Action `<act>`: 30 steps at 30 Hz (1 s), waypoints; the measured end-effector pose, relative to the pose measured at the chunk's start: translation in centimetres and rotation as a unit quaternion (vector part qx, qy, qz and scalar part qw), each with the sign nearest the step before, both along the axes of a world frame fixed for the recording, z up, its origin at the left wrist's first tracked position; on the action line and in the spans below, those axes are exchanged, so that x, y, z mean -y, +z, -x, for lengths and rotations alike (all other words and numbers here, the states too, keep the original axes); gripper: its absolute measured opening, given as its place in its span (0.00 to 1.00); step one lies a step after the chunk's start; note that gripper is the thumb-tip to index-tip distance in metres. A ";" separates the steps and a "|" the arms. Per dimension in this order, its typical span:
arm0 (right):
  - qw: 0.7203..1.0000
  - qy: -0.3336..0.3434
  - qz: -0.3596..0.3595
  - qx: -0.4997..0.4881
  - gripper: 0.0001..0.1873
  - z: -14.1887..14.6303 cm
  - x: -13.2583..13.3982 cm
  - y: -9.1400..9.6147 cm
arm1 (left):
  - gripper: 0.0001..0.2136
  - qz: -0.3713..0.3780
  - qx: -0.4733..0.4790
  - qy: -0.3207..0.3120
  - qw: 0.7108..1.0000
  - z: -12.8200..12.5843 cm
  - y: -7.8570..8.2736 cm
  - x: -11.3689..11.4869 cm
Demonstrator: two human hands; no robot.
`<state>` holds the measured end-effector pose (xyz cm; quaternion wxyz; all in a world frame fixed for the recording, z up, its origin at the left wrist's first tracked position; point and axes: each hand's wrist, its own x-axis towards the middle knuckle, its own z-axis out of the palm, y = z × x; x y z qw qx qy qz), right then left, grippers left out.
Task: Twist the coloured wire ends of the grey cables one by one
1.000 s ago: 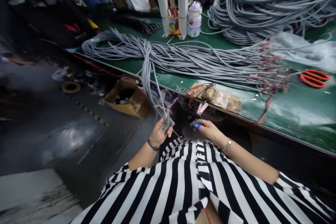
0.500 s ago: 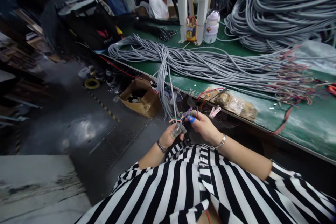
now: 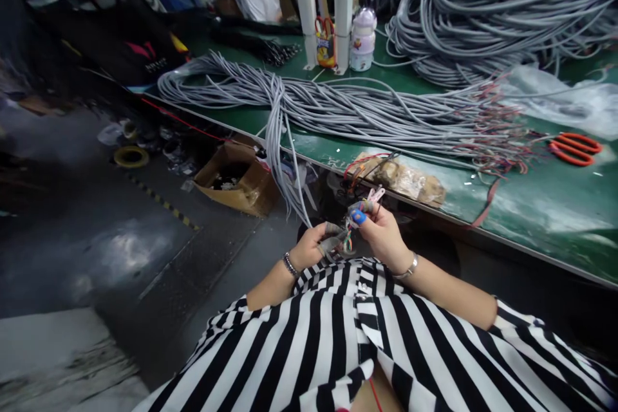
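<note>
The left hand pinches the end of a thin grey sheathed cable that hangs down from the bundle on the green bench. Just beside it, the right hand holds the cable's small coloured inner wires between thumb and finger. Both grips are clenched. Best done, I judge, by holding the sheath steady and separating the strands singly, close to the fingertips.

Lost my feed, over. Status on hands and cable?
Left hand grips grey cable end. Right hand pinches its coloured wires. Grey cable bundle hangs off green table edge beside both hands.
</note>
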<state>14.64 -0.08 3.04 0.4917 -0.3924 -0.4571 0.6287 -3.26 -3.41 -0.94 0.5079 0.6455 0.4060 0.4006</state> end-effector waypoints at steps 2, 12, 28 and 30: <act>1.000 -0.005 -0.006 0.004 0.18 -0.3 -0.1 -0.1 | 0.13 -0.014 0.000 0.006 1.000 -0.6 0.7 0.0; 0.960 -0.058 -0.186 0.200 0.09 -3.5 0.7 0.5 | 0.10 -0.006 0.001 0.080 0.997 -2.2 -0.1 -0.1; 0.816 0.107 -0.504 0.264 0.12 -3.7 0.9 2.3 | 0.21 0.128 0.174 0.075 0.974 -0.7 -0.9 -0.4; 0.853 0.084 -0.455 0.242 0.14 -3.4 1.0 2.6 | 0.23 0.152 0.184 0.068 0.969 -0.2 -1.1 -0.3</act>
